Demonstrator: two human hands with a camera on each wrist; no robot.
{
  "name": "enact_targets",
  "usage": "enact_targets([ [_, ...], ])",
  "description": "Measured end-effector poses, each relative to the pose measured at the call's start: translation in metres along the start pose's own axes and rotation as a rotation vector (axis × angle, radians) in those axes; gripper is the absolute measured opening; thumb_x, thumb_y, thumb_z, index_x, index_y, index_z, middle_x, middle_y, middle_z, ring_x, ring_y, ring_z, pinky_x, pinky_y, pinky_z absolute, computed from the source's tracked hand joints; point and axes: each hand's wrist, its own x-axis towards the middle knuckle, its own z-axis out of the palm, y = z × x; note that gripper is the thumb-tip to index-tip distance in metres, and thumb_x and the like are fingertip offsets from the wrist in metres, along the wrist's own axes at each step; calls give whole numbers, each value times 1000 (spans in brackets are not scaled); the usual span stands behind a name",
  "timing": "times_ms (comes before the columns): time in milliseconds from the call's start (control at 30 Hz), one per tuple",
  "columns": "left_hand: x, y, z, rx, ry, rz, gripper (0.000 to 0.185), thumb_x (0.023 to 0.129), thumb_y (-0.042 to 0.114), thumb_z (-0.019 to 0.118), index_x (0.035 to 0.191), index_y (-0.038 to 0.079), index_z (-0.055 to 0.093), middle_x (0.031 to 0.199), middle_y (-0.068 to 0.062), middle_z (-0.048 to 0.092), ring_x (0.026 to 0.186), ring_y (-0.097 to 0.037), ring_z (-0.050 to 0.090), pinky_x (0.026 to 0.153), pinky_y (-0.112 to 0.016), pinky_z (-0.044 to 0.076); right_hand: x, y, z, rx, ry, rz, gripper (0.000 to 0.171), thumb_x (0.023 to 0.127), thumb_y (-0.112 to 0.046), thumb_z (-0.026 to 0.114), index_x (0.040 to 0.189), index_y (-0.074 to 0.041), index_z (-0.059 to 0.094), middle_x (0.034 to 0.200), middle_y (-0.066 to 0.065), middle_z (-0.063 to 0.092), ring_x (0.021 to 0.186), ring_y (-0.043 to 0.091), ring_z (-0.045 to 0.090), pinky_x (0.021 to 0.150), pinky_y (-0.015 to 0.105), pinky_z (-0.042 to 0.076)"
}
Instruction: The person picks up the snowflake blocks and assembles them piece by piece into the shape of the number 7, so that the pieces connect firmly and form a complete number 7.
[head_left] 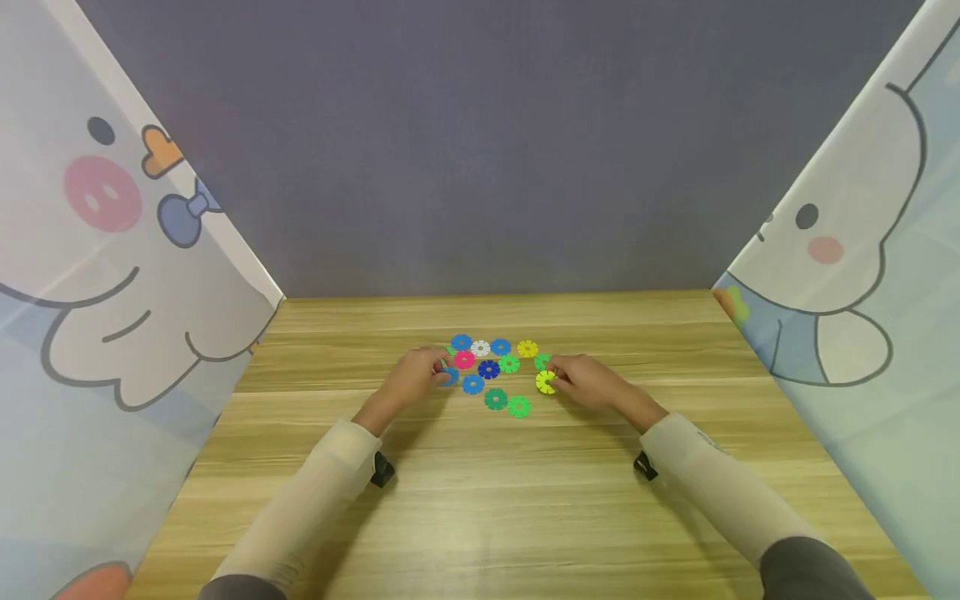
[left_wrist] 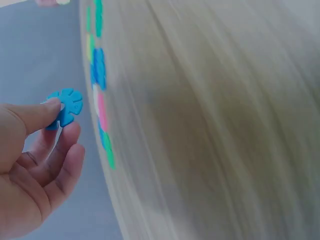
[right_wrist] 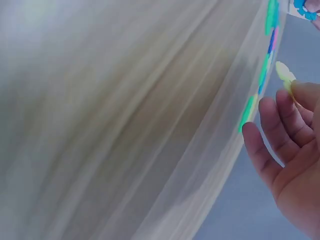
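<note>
My left hand (head_left: 414, 374) pinches a sky-blue disc (left_wrist: 73, 103), thumb pressed to its face, while my right hand (head_left: 592, 382) pinches a lime-yellow disc (head_left: 541, 384), both pieces raised off the wooden table (head_left: 510, 517). A pink disc (head_left: 458, 361) lies just beyond the left grip, and a green disc (head_left: 539, 362) lies close beyond the right. Between my two grips rests a dark-blue disc (head_left: 495, 372); a white disc (head_left: 474, 349) sits farther out. Nearer to me than either grip, a deep-green disc (head_left: 490, 401) lies beside a bright-green disc (head_left: 525, 408).
</note>
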Motion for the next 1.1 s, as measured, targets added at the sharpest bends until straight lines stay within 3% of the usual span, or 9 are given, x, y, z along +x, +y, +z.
enact_targets([
  [200,-1,22,0,-167,13,24,18,88,20,70,105,15,66,89,0,69,79,-13,63,66,-25,53,-2,-11,-2,194,26,31,24,96,-22,57,116,-8,60,68,0,64,49,1,42,75,27,55],
  [367,-1,39,1,-338,-7,1,17,88,21,71,104,16,66,86,1,66,80,-14,62,67,-25,53,-2,-22,-5,303,25,61,22,97,-21,55,115,-11,60,64,3,63,48,2,41,81,29,55],
  [633,-5,53,3,-664,-139,-132,20,90,19,68,108,14,64,88,-7,63,83,-40,68,69,-46,59,-4,-37,-1,270,105,-41,20,96,-19,57,113,-9,60,78,5,71,61,4,58,55,20,51],
  [767,-5,57,5,-777,-182,-215,23,90,21,67,111,11,64,85,-7,63,89,-43,66,76,-48,59,-6,-43,3,220,168,-97,15,96,-18,59,109,-11,61,81,5,73,66,1,61,57,17,51],
  [933,-4,61,9,-891,-227,-336,28,90,19,68,116,10,64,86,-5,64,85,-36,67,77,-43,59,-6,-46,8,135,253,-151,11,94,-19,62,104,-14,62,73,-2,68,61,-3,55,57,15,49],
  [1100,-2,61,14,-943,-243,-368,35,91,19,67,123,5,61,86,-8,65,75,-21,67,63,-24,56,-7,-49,10,79,298,-192,8,93,-19,64,100,-16,63,70,-10,62,58,-5,49,53,13,46],
])
